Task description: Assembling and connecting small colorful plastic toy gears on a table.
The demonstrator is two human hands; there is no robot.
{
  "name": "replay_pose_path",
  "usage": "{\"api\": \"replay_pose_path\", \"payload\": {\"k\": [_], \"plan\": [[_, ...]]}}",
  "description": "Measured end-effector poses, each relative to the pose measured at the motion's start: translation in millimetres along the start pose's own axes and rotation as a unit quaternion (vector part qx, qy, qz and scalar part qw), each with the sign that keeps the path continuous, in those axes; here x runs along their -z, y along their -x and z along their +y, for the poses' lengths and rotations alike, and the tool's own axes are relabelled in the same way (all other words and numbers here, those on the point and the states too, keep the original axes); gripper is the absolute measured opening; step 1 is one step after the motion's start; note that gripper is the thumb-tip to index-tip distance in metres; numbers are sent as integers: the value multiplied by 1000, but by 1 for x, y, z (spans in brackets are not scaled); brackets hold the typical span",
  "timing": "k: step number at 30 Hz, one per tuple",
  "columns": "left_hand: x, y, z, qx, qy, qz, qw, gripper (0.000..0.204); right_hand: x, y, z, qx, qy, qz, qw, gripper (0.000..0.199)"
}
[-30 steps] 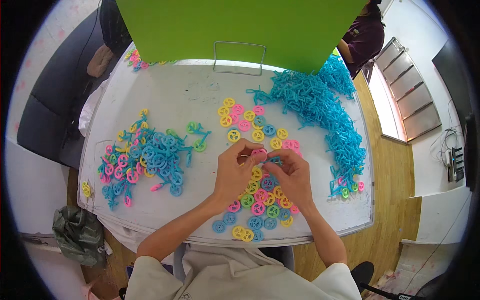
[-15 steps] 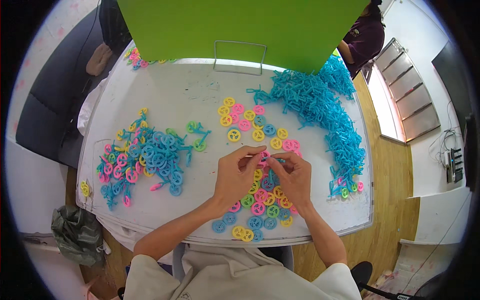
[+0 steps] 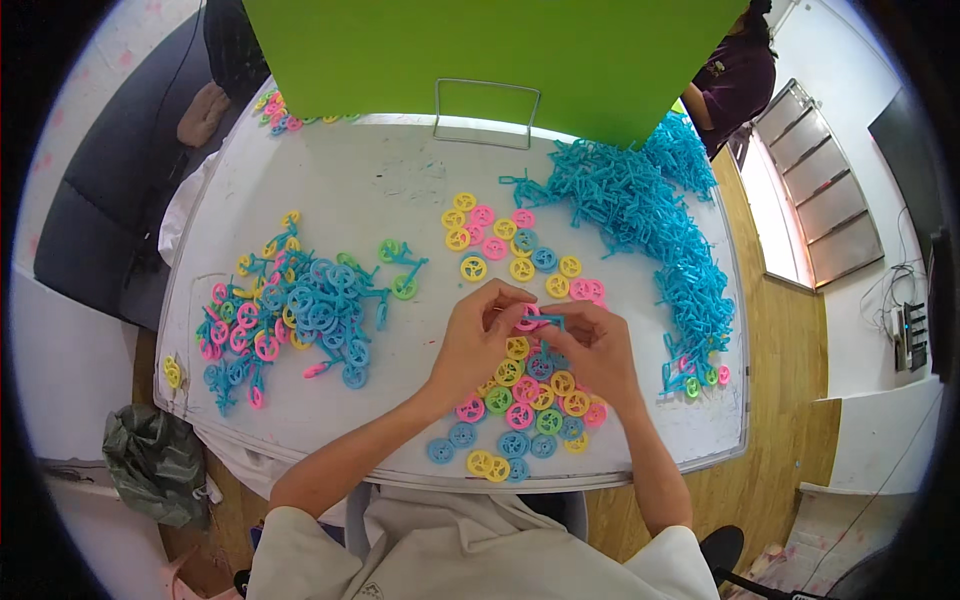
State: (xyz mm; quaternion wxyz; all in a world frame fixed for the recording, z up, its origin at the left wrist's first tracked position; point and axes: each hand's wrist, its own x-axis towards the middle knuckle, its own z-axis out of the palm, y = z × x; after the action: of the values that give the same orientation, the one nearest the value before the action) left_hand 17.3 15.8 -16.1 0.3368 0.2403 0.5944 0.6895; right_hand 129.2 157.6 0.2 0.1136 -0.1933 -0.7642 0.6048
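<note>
A: What is being held, and where?

B: A pink wheel (image 3: pixel 524 314) is being pinched by the left hand (image 3: pixel 478 330), while a thin blue frame (image 3: pixel 547 320) is being gripped by the right hand (image 3: pixel 600 345); the fingers are being drawn in narrowly.

A: Is the wheel being pierced?

B: That cannot be told; the two pieces are being overlapped, and both are being partly covered by fingers.

A: What is being carried by the tabletop (image 3: pixel 400 345)?

B: Mixed loose wheels (image 3: pixel 520 416) are being spread just below the hands, and scattered wheels (image 3: pixel 493 249) are being displayed beyond them. Left of the hands, a wheeled pile (image 3: pixel 317 312) is being supported; rightward and farther off, a blue heap (image 3: pixel 645 205) is being borne.
</note>
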Motion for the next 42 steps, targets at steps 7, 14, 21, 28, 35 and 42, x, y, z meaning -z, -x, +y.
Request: {"api": "replay_pose_path", "payload": {"k": [7, 14, 21, 28, 35, 42], "plan": [[-7, 1, 5, 29, -30, -19, 999, 22, 15, 0, 2, -17, -207, -144, 968, 35], [-16, -2, -26, -258, -465, 56, 845, 24, 25, -4, -8, -8, -227, 34, 973, 28], [-10, -5, -12, -91, -212, 46, 972, 19, 25, -3, -3, 32, 23, 117, 992, 19], [5, -6, 15, -13, -64, 21, 998, 17, 18, -6, -2, 219, 193, 107, 950, 18], [5, -5, 9, 48, 46, -39, 997, 17, 13, -2, -6, 151, 167, 69, 972, 17], [3, -6, 2, 57, 8, -20, 998, 8, 12, -4, 6, 250, 200, 51, 946, 21]]}}
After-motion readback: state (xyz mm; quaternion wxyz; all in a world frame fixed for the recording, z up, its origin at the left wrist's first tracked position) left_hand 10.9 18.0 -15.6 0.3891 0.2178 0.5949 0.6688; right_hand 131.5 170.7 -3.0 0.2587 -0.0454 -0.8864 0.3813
